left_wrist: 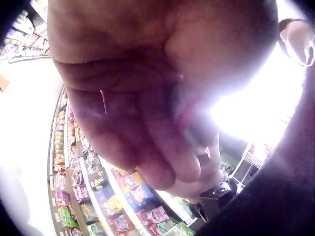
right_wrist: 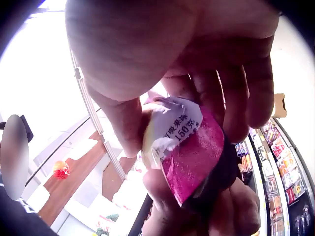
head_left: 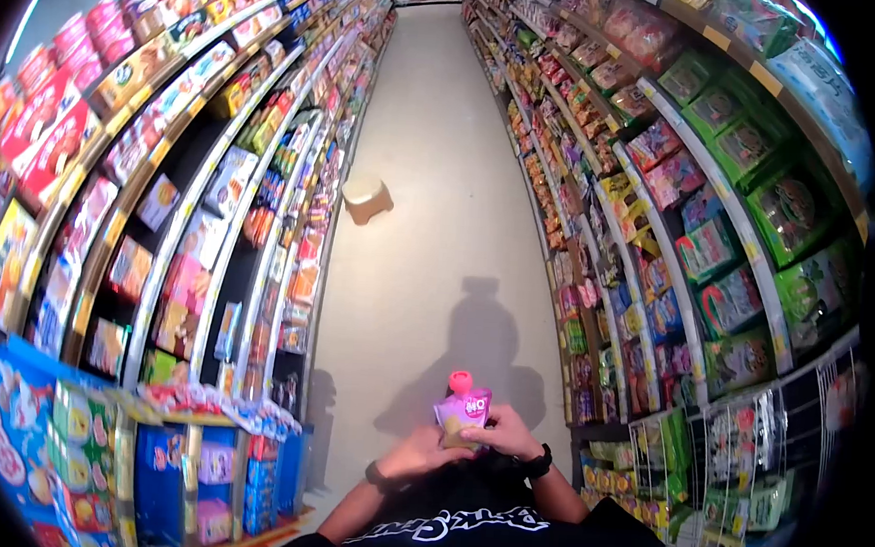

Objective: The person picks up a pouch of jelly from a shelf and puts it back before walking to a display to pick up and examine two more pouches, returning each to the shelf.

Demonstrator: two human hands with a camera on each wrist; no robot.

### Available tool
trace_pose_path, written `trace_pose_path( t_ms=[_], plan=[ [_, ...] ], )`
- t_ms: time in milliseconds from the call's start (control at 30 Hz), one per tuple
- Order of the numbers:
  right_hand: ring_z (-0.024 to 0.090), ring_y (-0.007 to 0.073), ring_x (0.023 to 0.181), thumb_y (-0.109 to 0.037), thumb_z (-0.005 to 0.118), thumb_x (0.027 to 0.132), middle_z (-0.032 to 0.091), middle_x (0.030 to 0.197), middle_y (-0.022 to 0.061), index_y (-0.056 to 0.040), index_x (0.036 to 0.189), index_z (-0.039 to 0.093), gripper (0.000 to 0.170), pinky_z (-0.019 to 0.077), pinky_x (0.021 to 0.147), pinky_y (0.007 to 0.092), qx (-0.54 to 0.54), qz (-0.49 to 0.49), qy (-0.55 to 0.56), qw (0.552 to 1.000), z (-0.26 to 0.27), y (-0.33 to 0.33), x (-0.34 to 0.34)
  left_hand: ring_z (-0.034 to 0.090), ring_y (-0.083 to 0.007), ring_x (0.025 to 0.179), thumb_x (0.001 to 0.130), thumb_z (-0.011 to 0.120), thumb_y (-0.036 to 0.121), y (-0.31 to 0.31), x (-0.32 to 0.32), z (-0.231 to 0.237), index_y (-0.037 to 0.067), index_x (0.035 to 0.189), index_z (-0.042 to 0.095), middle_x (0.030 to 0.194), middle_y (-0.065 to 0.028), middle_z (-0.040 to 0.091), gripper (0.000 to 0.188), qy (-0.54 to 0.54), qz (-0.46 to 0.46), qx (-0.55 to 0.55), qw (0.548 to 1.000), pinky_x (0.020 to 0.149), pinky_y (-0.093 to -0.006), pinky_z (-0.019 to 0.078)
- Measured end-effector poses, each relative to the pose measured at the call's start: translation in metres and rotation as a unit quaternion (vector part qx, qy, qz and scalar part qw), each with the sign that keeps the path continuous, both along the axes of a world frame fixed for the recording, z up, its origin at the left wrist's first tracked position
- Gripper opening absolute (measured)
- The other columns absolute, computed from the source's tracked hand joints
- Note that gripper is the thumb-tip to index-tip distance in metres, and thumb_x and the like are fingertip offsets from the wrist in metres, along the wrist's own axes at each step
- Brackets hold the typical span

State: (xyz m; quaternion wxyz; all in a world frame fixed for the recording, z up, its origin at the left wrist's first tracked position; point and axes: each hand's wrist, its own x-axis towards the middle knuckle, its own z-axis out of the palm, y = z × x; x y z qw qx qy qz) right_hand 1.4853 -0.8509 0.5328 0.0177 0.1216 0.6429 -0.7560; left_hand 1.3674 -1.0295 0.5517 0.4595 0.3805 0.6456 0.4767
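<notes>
A pink and purple spouted jelly pouch (head_left: pixel 462 413) with a round pink cap (head_left: pixel 461 381) is held upright in front of the torso, between both hands. My left hand (head_left: pixel 418 456) grips it low on the left side. From the right, my right hand (head_left: pixel 510 434) pinches it, thumb across the front. Seen from the right wrist, the pouch's gusseted base (right_wrist: pixel 194 157) faces the camera with printed lettering, and the left fingers (right_wrist: pixel 231 211) wrap its lower part. In the left wrist view, the curled left hand (left_wrist: pixel 142 108) hides most of the pouch.
Packed snack shelves line the aisle on the left (head_left: pixel 222 200) and right (head_left: pixel 651 216). A small stool (head_left: pixel 367 200) stands on the floor (head_left: pixel 437 123) ahead, by the left shelves. A blue display stand (head_left: pixel 22 429) is near left; a wire rack (head_left: pixel 737 462) is near right.
</notes>
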Motion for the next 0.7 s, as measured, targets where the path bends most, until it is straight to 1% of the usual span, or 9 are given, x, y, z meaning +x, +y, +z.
trace_pose_path(
  t_ms=[33,133,300,433,533,600,633,667,700],
  plan=[
    [0.062,0.0057,0.077,-0.024,0.078,0.089,0.072,0.087,0.0005,-0.0018,0.103,0.074,0.026,0.0499,0.068,0.0248,-0.006,-0.011,0.013,1.000,0.002,0.015,-0.023,0.067,-0.0196,0.087,0.088,0.075,0.027,0.016,-0.019,-0.007,0.003,0.113,0.066,0.095,-0.0092,0.070,0.036,-0.016,-0.009,-0.070,0.997,0.078,-0.0348,0.0534],
    [0.062,0.0066,0.076,-0.027,0.078,0.089,0.072,0.087,0.0001,-0.0021,0.099,0.075,0.027,0.0496,0.067,0.0247,-0.033,0.054,0.012,0.998,0.037,0.067,-0.093,0.067,-0.0221,0.089,0.087,0.074,0.021,0.059,-0.085,0.037,0.003,0.116,0.064,0.098,-0.0091,0.069,0.035,-0.007,-0.037,-0.131,0.991,0.082,-0.0365,0.0541],
    [0.058,0.0135,0.056,-0.043,0.069,0.092,0.063,0.063,0.0097,-0.0009,0.090,0.072,0.042,0.0468,0.053,0.0354,0.217,0.177,0.019,0.960,0.051,0.155,-0.220,0.065,-0.0258,0.100,0.085,0.074,0.021,0.121,-0.199,0.023,0.003,0.116,0.064,0.106,-0.0119,0.068,0.037,0.106,-0.038,-0.104,0.988,0.089,-0.0389,0.0517],
    [0.056,0.0186,0.047,-0.048,0.074,0.087,0.050,0.052,0.0138,0.0014,0.075,0.068,0.051,0.0431,0.049,0.0360,0.232,0.074,0.180,0.953,0.079,0.195,-0.301,0.067,-0.0180,0.091,0.085,0.075,0.022,0.173,-0.262,0.059,0.002,0.110,0.067,0.098,-0.0087,0.071,0.033,0.029,0.047,-0.127,0.990,0.080,-0.0348,0.0538],
    [0.051,0.0170,0.046,-0.047,0.074,0.088,0.051,0.053,0.0131,0.0006,0.077,0.068,0.049,0.0426,0.049,0.0354,0.191,0.036,0.162,0.967,0.065,0.223,-0.352,0.060,-0.0091,0.070,0.091,0.073,0.029,0.205,-0.306,0.034,0.002,0.106,0.068,0.080,-0.0011,0.067,0.031,-0.024,0.101,-0.099,0.990,0.061,-0.0293,0.0472],
    [0.044,0.0125,0.049,-0.045,0.075,0.088,0.050,0.052,0.0112,0.0006,0.079,0.070,0.047,0.0410,0.049,0.0337,0.204,0.094,0.045,0.973,0.025,0.250,-0.384,0.062,-0.0096,0.073,0.091,0.073,0.029,0.228,-0.341,0.028,0.002,0.106,0.070,0.083,-0.0029,0.069,0.031,-0.022,0.104,-0.146,0.984,0.064,-0.0292,0.0486],
    [0.044,0.0121,0.049,-0.046,0.075,0.088,0.050,0.052,0.0112,0.0011,0.079,0.069,0.048,0.0413,0.049,0.0337,0.200,0.088,0.050,0.975,0.018,0.261,-0.400,0.065,-0.0119,0.078,0.090,0.075,0.031,0.245,-0.353,0.007,0.001,0.106,0.071,0.087,-0.0056,0.071,0.035,-0.071,0.136,0.003,0.988,0.069,-0.0300,0.0510],
    [0.043,0.0117,0.050,-0.047,0.075,0.088,0.050,0.052,0.0113,0.0015,0.079,0.069,0.050,0.0417,0.050,0.0338,0.196,0.082,0.054,0.976,0.013,0.275,-0.420,0.066,-0.0141,0.082,0.089,0.076,0.032,0.253,-0.374,-0.008,0.000,0.107,0.070,0.089,-0.0067,0.072,0.037,-0.029,0.141,-0.026,0.989,0.074,-0.0312,0.0522],
    [0.052,0.0166,0.050,-0.050,0.074,0.088,0.056,0.056,0.0152,0.0015,0.080,0.070,0.052,0.0448,0.053,0.0378,0.194,0.101,0.021,0.976,0.021,0.290,-0.439,0.067,-0.0145,0.082,0.089,0.076,0.032,0.266,-0.395,-0.013,0.000,0.106,0.070,0.088,-0.0066,0.072,0.037,-0.045,0.132,-0.030,0.990,0.074,-0.0318,0.0522]
  ],
)
